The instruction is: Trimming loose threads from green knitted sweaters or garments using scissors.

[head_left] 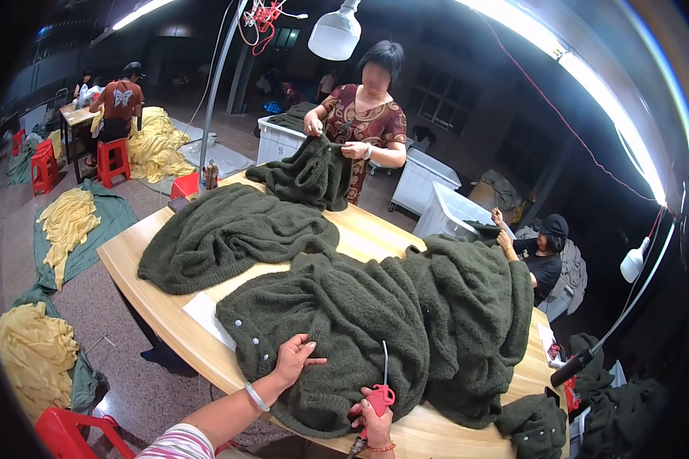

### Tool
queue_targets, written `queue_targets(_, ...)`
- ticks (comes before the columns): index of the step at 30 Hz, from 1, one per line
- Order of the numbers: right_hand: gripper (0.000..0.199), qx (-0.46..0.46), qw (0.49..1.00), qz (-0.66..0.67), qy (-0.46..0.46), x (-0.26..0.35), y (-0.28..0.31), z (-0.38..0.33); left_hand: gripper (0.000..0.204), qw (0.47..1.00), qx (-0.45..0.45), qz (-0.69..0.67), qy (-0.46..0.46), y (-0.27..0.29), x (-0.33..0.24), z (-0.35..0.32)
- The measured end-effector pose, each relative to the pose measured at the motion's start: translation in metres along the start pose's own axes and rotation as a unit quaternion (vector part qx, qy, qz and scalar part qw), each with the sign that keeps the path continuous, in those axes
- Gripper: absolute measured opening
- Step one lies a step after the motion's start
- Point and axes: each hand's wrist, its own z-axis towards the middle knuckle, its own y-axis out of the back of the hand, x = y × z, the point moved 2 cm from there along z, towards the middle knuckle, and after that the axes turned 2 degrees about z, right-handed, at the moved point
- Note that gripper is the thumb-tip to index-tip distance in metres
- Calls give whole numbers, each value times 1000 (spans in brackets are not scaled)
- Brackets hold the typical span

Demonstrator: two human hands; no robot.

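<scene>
left hand (pixel 292 362): fingers spread on dark-green cardigan (pixel 325 306); right hand (pixel 375 427): fingers curled round red blow gun (pixel 380 395), nozzle (pixel 386 366) 12 o'clock

Two bare hands, a left (pixel 295 361) and a right (pixel 375 421), share the lower center with one red air blow gun (pixel 380 398), two bracelets (pixel 256 397) and three pale round buttons (pixel 255 341). Two hanging bulb lamps (pixel 335 34) appear, one at top center, one at right. Three white bins (pixel 425 180) stand from upper center to right; three yellow cloth heaps (pixel 34 356) and at least four red plastic stools (pixel 115 145) occupy the left.
</scene>
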Motion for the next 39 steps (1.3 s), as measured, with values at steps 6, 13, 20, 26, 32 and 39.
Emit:
queue_targets(6, 42, 1, 1000, 3, 2, -1, -1, 0, 18, 1000, -5, -7, 1, 0, -2, 0)
queue_targets(13, 42, 2, 1000, -3, -1, -1, 1, 4, 17, 1000, -10, -8, 5, -3, -4, 3)
queue_targets(20, 40, 1, 1000, 7, 0, 4, -2, 2, 17, 1000, -10, -10, 1, -6, -7, 2)
queue_targets(26, 38, -46, 999, 1, 0, 12, -22, -8, 20, 999, -8, -22, 22, 2, 0, -3)
queue_targets(32, 41, -53, 998, -12, -15, 13, -21, -5, 18, 997, -14, -58, 42, -1, -1, -2)
queue_targets(39, 42, -54, 998, -13, -7, 17, -25, -2, 16, 997, -10, -66, 42, 0, -1, 1)
